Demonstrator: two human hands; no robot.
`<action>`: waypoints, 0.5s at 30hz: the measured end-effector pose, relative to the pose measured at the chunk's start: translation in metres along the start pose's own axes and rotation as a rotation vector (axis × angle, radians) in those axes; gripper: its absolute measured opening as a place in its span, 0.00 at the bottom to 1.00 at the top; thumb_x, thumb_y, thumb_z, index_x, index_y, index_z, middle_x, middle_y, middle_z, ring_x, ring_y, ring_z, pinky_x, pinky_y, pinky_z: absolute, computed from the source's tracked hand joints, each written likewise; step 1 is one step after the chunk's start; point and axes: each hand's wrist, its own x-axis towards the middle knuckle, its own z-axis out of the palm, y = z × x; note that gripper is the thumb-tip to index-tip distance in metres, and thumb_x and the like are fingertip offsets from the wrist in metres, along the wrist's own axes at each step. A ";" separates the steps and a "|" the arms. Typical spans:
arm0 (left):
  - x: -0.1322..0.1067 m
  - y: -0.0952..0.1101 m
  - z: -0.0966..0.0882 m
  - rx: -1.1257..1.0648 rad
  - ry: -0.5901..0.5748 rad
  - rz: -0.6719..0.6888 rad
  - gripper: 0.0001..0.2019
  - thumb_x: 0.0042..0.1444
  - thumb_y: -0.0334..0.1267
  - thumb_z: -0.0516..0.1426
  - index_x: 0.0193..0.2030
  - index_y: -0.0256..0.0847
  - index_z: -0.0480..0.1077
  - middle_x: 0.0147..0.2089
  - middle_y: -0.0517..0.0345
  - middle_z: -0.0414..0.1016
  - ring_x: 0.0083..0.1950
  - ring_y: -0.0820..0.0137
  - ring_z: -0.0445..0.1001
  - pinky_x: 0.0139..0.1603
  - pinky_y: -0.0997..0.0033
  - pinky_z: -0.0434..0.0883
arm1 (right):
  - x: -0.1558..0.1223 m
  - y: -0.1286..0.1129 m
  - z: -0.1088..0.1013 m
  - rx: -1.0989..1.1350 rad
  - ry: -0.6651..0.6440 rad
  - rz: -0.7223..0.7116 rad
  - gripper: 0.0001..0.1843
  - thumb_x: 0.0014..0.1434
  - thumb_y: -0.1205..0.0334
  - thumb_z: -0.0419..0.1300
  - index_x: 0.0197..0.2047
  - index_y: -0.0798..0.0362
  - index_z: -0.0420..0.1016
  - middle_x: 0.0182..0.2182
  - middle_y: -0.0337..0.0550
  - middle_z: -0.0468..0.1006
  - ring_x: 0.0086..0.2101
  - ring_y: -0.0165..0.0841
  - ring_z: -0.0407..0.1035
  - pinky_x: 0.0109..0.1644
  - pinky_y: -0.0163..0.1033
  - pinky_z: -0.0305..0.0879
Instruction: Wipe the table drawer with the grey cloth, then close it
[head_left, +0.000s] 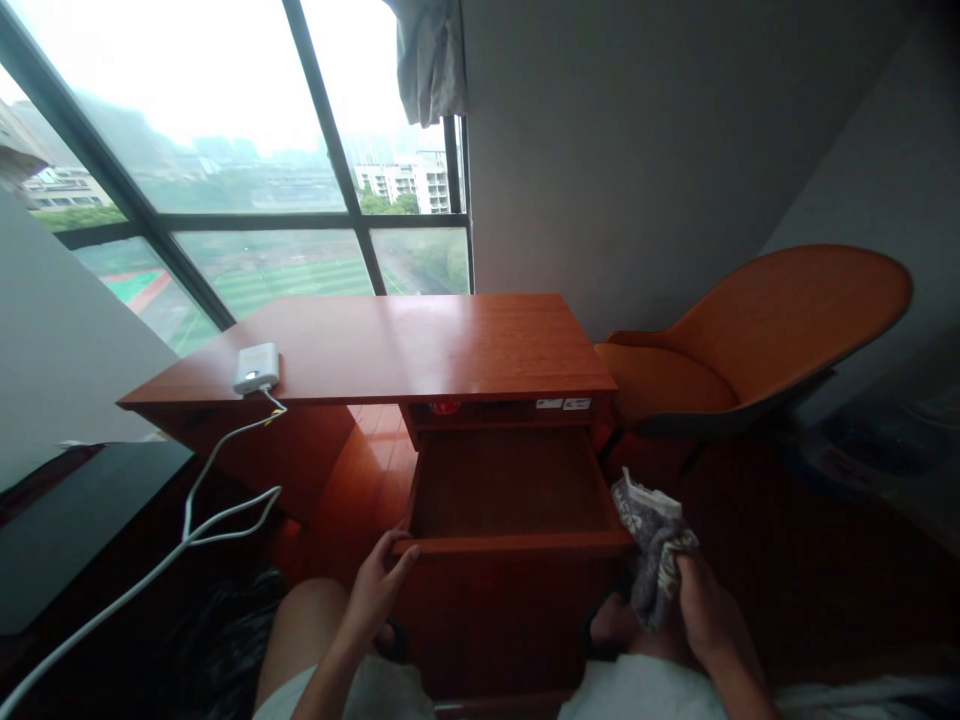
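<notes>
A reddish-brown wooden drawer (517, 545) is pulled out from the desk, and its inside shows a bare floor. My left hand (380, 580) grips the drawer's front left corner, with the thumb over the front edge and the fingers along the side. In my right hand (705, 605) is a bunched grey-and-white patterned cloth (654, 555). It hangs just beside the drawer's front right corner, and I cannot tell whether the two touch.
On the desk (450, 345) lies a white boxy device (256, 368) with a white cable (202, 520) running down at the left. An orange chair (795, 320) stands to the right. Small items, one red (445, 407), sit in the shelf above the drawer. Behind is a window (255, 180).
</notes>
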 end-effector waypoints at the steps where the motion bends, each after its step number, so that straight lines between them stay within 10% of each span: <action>1: 0.003 0.002 0.002 -0.014 0.000 0.009 0.18 0.48 0.53 0.60 0.39 0.42 0.72 0.44 0.54 0.79 0.47 0.60 0.76 0.48 0.68 0.72 | -0.003 -0.010 0.009 -0.038 0.016 -0.084 0.17 0.52 0.47 0.53 0.44 0.39 0.73 0.47 0.42 0.78 0.52 0.49 0.67 0.56 0.51 0.61; 7: 0.014 0.005 0.008 -0.045 0.023 0.014 0.18 0.50 0.53 0.59 0.41 0.41 0.71 0.41 0.56 0.77 0.45 0.62 0.76 0.45 0.70 0.72 | -0.011 -0.051 0.070 -0.525 -0.068 -0.805 0.36 0.53 0.53 0.57 0.65 0.43 0.53 0.62 0.44 0.64 0.62 0.48 0.53 0.67 0.59 0.40; 15: 0.012 -0.009 0.010 -0.184 0.058 -0.052 0.24 0.51 0.52 0.59 0.51 0.42 0.70 0.54 0.52 0.74 0.59 0.57 0.68 0.61 0.62 0.63 | -0.023 -0.080 0.113 -0.761 -0.101 -0.895 0.32 0.53 0.61 0.57 0.61 0.54 0.59 0.57 0.51 0.69 0.56 0.46 0.58 0.64 0.54 0.47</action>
